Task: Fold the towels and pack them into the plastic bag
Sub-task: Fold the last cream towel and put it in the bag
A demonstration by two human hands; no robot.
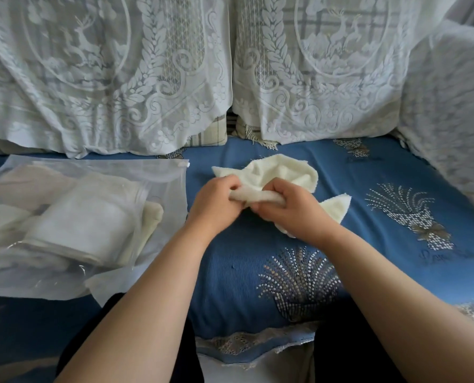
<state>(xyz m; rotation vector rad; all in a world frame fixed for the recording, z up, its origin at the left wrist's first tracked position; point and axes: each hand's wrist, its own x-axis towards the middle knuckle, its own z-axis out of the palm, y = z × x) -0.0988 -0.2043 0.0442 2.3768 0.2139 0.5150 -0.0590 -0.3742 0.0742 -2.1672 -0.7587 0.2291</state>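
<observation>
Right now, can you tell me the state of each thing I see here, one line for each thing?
Cream fleecy towel: crumpled, not yet folded, held in both hands.
Clear plastic bag: lying flat on the blue patterned cover, with folded towels inside; open or closed, cannot tell.
Left hand: closed on the towel.
Right hand: closed on the towel.

No legible text anywhere.

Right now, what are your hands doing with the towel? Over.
Left hand and right hand both gripping cream towel, still crumpled. Plastic bag left of it, folded towels inside. Nothing in the way.
</observation>
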